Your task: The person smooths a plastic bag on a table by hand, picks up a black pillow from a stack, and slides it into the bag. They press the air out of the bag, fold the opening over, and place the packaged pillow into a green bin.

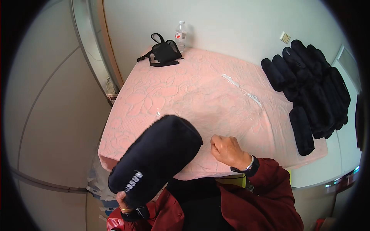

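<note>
A dark plush bolster cushion (154, 150) with white lettering is tilted above the near edge of the table. My left hand (122, 200) grips its lower end; the cushion hides most of the fingers. To the right of the cushion and apart from it, my right hand (227, 149) is closed like a fist over the pink cloth. Whatever its curled fingers hold, if anything, is hidden. Beyond it lies a thin clear plastic bag (216, 100), spread flat, with a whitish strip (242, 89) along its far right side.
Several dark bolster cushions (314, 100) are piled at the table's right end. A black strapped pouch (165, 52) and a clear plastic bottle (180, 34) stand at the back by the wall. A pink patterned cloth (135, 100) covers the table. White panels (46, 96) rise on the left.
</note>
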A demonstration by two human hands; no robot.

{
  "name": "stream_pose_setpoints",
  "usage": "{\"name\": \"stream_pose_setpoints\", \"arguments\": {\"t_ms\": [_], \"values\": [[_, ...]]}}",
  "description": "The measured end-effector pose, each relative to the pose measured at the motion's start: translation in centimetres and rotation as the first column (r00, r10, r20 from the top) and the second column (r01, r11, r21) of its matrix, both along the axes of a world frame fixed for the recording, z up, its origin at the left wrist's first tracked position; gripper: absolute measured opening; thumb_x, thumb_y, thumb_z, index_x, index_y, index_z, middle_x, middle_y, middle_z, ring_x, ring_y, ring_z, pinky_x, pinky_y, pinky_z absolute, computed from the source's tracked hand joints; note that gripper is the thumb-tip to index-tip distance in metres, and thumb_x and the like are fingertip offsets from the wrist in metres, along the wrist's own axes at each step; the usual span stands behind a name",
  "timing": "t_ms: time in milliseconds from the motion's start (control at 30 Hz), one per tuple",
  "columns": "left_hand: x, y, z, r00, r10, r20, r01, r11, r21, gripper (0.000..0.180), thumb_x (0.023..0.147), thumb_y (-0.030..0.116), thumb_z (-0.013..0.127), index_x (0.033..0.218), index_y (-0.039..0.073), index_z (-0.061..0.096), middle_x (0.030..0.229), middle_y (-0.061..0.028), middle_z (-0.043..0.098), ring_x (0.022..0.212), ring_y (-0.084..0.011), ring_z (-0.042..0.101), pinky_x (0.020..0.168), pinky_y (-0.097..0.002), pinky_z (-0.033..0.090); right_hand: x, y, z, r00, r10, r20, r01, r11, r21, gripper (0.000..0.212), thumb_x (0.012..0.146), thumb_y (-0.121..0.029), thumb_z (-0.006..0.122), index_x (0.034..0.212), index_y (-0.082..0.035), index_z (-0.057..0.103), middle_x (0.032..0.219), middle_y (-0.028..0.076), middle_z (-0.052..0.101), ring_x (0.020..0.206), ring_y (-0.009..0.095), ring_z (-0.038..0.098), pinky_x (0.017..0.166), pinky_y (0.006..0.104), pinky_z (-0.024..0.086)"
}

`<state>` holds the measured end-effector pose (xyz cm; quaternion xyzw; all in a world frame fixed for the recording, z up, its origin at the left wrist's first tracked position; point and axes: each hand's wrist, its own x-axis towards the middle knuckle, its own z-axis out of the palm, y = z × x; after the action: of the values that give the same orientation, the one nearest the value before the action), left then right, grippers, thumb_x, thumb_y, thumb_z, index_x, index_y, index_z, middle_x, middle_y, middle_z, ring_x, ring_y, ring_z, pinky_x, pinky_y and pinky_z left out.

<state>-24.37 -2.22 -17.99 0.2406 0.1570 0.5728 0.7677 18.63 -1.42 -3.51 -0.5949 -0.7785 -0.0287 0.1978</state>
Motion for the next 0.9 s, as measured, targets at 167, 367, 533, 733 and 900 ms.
{"name": "stream_pose_setpoints", "arguments": {"t_ms": [167, 367, 533, 733, 900], "values": [[1.0, -1.7, 4.9, 0.979, 0.11, -0.17, -0.127, 0.987, -0.094, 0.055, 0.083, 0.032, 0.056, 0.122, -0.007, 0.062, 0.126, -0.0185, 0.065, 0.112, -0.0307, 0.066, 0.099, -0.0451, 0.052, 0.1, 0.1, 1.7, 0.986, -0.038, -0.159, 0.06, 0.989, 0.135, 0.01, 0.08, -0.002, 0.062, 0.081, -0.003, 0.052, 0.066, 0.016, 0.058, 0.056, 0.036, 0.061, 0.05, 0.0437, 0.048], [0.7, -1.0, 6.9, 0.935, 0.013, -0.353, -0.05, 0.994, -0.096, 0.074, 0.08, 0.026, 0.063, 0.144, -0.007, 0.044, 0.137, -0.0222, 0.058, 0.124, -0.0361, 0.06, 0.108, -0.048, 0.047, -0.7, -0.4, 3.1, 0.988, -0.014, -0.156, 0.055, 0.963, 0.265, 0.013, 0.078, 0.003, 0.066, 0.083, -0.003, 0.055, 0.074, 0.012, 0.057, 0.062, 0.031, 0.061, 0.053, 0.0392, 0.048], [3.4, -0.4, 9.0, 0.917, 0.157, -0.366, -0.171, 0.985, -0.006, 0.059, 0.084, 0.026, 0.062, 0.134, -0.005, 0.053, 0.126, -0.0176, 0.065, 0.112, -0.0306, 0.065, 0.101, -0.0431, 0.051, -1.4, -1.0, 3.5, 0.986, 0.043, -0.162, 0.008, 0.954, 0.301, 0.012, 0.079, 0.003, 0.066, 0.085, -0.003, 0.058, 0.081, 0.011, 0.055, 0.064, 0.029, 0.06, 0.054, 0.0378, 0.049], [7.6, 1.0, 12.1, 0.858, 0.303, -0.414, -0.276, 0.953, 0.127, 0.042, 0.09, 0.021, 0.06, 0.126, -0.001, 0.06, 0.113, -0.0108, 0.07, 0.104, -0.0248, 0.068, 0.098, -0.0389, 0.052, -2.0, -1.7, 3.3, 0.952, 0.149, -0.267, -0.067, 0.954, 0.293, 0.013, 0.078, 0.003, 0.068, 0.086, -0.002, 0.059, 0.091, 0.01, 0.058, 0.075, 0.029, 0.063, 0.063, 0.0363, 0.053], [8.9, 3.2, 12.5, 0.896, 0.081, -0.437, -0.069, 0.997, 0.044, 0.048, 0.092, 0.018, 0.059, 0.137, 0.002, 0.05, 0.125, -0.0095, 0.062, 0.115, -0.0241, 0.062, 0.103, -0.0383, 0.048, -2.2, -2.0, 4.2, 0.943, 0.224, -0.246, -0.105, 0.901, 0.42, 0.014, 0.078, 0.003, 0.069, 0.086, -0.001, 0.058, 0.112, 0.014, 0.059, 0.105, 0.032, 0.062, 0.086, 0.0379, 0.053]]}}
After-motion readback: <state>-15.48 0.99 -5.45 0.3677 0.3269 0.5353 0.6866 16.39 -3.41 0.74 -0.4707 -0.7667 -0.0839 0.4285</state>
